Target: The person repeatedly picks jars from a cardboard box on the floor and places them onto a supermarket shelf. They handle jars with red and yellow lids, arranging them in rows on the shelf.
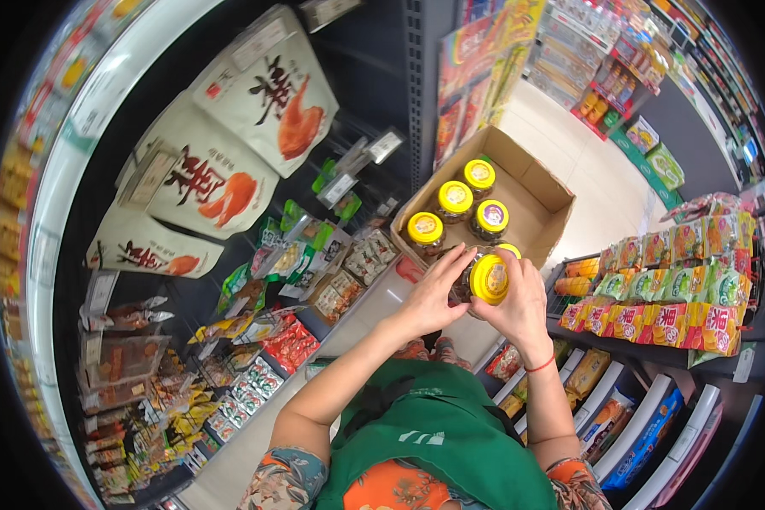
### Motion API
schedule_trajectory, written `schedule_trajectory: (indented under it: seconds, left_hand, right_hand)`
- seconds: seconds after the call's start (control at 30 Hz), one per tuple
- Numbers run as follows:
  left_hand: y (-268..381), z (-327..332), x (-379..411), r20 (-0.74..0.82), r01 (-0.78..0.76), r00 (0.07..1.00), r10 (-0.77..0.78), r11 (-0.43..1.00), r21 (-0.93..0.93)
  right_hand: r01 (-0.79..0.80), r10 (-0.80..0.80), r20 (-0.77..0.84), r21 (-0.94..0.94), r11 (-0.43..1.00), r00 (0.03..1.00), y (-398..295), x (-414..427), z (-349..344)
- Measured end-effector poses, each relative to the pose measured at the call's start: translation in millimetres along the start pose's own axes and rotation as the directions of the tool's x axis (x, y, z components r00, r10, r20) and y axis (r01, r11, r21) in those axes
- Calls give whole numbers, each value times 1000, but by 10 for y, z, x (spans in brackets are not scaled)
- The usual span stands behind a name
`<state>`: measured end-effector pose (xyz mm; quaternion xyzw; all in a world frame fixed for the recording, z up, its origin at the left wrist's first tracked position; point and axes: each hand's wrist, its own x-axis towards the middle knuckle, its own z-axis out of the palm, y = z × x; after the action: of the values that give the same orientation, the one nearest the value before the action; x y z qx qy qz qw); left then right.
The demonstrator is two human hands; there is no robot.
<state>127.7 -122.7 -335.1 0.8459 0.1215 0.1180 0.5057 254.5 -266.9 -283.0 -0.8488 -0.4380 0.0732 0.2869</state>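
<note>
Between both hands I hold a clear jar with a yellow lid [489, 279] and dark contents, in front of my body. My left hand [435, 294] wraps the jar's side, its fingers along the body. My right hand [516, 306] grips around the lid, thumb at its near edge. Just beyond stands an open cardboard box [539, 171] with several similar jars inside. Among them are a yellow-lidded jar [424, 228] at the left and a jar with a purple and white label on its lid [492, 217]. Another yellow lid [509, 249] is partly hidden behind the held jar.
Large white snack pouches [217, 185] hang on the left rack above small packets [293, 341]. To the right, a rack holds rows of colourful snack bags [663, 312], with shelves of packaged biscuits [644, 440] below. Pale floor tiles [542, 121] extend beyond the box.
</note>
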Motion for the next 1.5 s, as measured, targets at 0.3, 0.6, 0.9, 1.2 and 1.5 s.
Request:
schedule_trajectory:
  seconds: [0.3,0.6,0.9,1.2,1.5]
  left_hand:
    - [334,-680,-763,-255,59,966,-33,994,93]
    - [714,-1464,-1648,-516,36,856,-5,998,50]
    - [812,-1824,-2504,-649,-35,751,-117,976,-216]
    - [972,-2044,-3199,-763,-67,638,-102,980,-188]
    - [1221,-2065,-3690,-914,-91,406,-10,994,-52]
  right_hand:
    - [115,-115,-18,283,952,993,-838,-44,185]
    - [124,-260,72,738,663,963,-1835,-260,339]
    - [-64,-436,206,946,318,876,-2566,-560,517]
    - [5,-529,171,949,316,831,-3114,-770,723]
    - [238,-753,106,912,334,650,-3573,-835,751]
